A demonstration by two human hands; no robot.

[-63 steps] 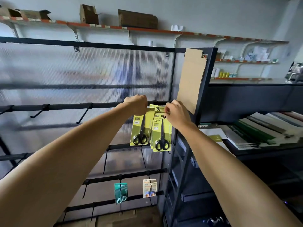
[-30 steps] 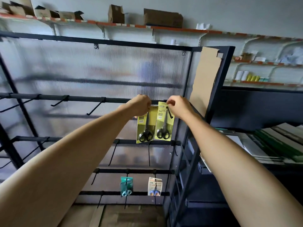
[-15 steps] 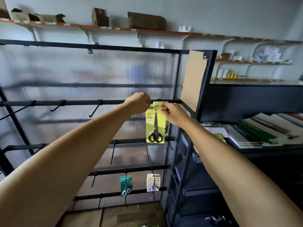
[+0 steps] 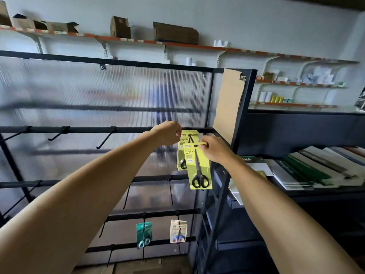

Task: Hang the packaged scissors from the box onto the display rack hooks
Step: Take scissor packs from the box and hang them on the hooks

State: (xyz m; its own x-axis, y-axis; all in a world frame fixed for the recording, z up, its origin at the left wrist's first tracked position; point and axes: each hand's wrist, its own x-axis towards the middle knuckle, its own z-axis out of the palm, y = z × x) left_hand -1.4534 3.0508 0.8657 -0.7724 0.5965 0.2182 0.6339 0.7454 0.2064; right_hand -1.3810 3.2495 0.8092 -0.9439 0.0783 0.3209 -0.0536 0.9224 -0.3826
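Packaged scissors [image 4: 199, 167] in a yellow card hang from our right hand [image 4: 216, 149], whose fingertips pinch the card's top edge by its hang hole, just in front of the display rack's [image 4: 244, 107] top bar. Behind it a small stack of yellow packs [image 4: 182, 153] hangs at the right end of that bar, seemingly on a hook we cannot make out clearly. Our left hand [image 4: 167, 133] is curled at the bar beside the stack's top corner; whether it pinches a card, grips the hook or holds nothing, we cannot tell.

We judge the task to be partly done: some yellow packs are up, and a teal pack [image 4: 144, 234] and a white pack [image 4: 178, 231] hang on a lower bar. The card in our right hand is not yet threaded on. Several empty hooks [image 4: 104, 140] remain to the left, and the box is out of sight, so we cannot say how many packs are left.
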